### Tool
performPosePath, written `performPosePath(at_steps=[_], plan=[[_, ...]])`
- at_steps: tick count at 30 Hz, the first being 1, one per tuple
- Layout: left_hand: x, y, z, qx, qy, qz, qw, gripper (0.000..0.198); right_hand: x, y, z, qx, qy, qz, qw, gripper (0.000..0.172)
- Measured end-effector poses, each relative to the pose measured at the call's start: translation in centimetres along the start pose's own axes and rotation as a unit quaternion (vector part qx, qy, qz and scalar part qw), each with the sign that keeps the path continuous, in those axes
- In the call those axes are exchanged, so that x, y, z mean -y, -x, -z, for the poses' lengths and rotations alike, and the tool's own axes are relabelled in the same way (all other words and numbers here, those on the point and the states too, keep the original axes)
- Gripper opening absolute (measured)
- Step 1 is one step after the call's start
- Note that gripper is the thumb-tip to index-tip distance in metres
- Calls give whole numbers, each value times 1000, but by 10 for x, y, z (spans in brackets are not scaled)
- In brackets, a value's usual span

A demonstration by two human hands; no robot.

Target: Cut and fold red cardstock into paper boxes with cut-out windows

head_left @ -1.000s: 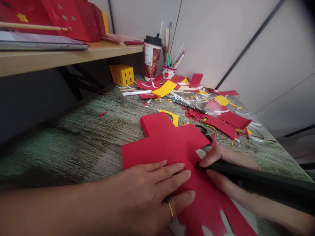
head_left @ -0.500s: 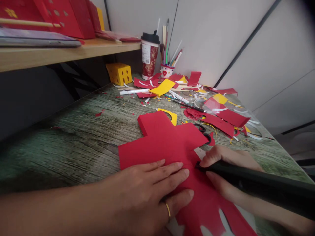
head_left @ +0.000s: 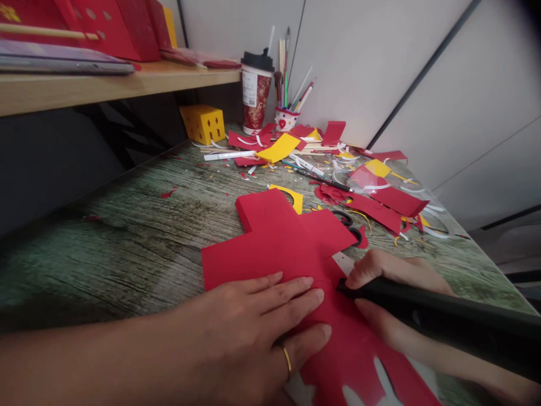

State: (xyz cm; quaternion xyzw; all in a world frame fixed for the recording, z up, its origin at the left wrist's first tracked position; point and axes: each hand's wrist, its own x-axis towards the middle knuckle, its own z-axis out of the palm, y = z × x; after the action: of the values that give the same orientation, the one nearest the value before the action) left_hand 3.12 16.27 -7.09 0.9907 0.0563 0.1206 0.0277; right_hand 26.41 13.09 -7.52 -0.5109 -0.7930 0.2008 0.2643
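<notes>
My left hand (head_left: 262, 321) lies flat, fingers spread, pressing down on the red card cut-out (head_left: 287, 242) near its middle. My right hand (head_left: 393, 293) is closed round a long black tool (head_left: 443, 316), gripped pen-fashion, with its tip set against the card just right of my left fingertips. What the tool is I cannot tell for certain; it looks like a pen-type cutter or scoring tool.

Judgement on the step: the tip works very close to my left fingers, so they should stay behind the line of travel. Pressure should be even and the holding hand flat, so the card does not creep on the wooden table (head_left: 139, 237). Short strokes would suit the inner corner where the arms of the cross shape meet.

Position: the card lies on the near part of the table, under both hands. Its arms reach left and far, and its near end, with white cut-outs showing, runs toward me. Black scissors (head_left: 353, 228) lie partly under its far right edge. Scraps of red and yellow paper (head_left: 279, 149) and a cup (head_left: 255, 90) stand well apart at the far side.
</notes>
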Motion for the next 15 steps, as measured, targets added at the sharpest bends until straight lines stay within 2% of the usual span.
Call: performPosePath(at_steps=[5,15], plan=[[0,-1,1,11,-6,-2,1000,41,2,1,0,-11,34,15,999,23],[-1,-2,-1,15,-31,-6,999,40,5,3,3,0,12,17,1000,23]])
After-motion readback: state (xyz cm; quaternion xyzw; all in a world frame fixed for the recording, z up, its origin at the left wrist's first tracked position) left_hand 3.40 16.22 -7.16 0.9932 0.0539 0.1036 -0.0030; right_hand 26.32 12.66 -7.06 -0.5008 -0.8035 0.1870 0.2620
